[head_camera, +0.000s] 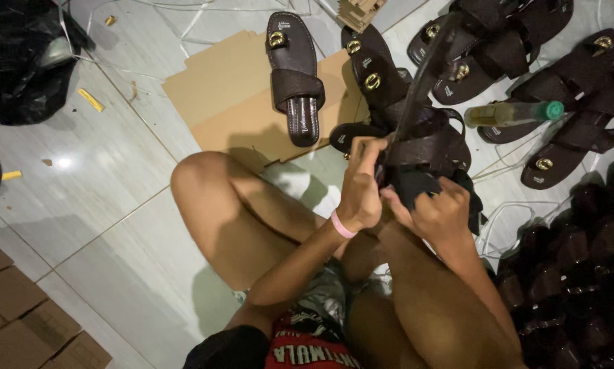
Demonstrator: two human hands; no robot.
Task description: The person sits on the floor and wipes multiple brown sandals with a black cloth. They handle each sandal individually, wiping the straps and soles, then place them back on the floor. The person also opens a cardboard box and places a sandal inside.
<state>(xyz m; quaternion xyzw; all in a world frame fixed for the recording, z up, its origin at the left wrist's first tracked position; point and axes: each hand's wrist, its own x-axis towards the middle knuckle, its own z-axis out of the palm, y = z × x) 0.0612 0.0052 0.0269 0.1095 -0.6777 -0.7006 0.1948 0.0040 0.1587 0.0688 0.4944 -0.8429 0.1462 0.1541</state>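
Note:
I sit on the floor with my knees up. A dark brown sandal [426, 137] stands on edge in front of me, its sole pointing away. My left hand [359, 188], with a pink band on its wrist, grips the sandal's near end from the left. My right hand [438, 210] presses a black cloth [411, 183] against the sandal's strap. Both hands touch the sandal just above my right knee.
A single brown sandal [295, 75] with a gold buckle lies on flat cardboard [232, 102]. More sandals [567, 102] and a clear bottle with a green cap [515, 113] lie at the right. A black bag [20, 61] sits top left, cardboard boxes [20, 307] bottom left.

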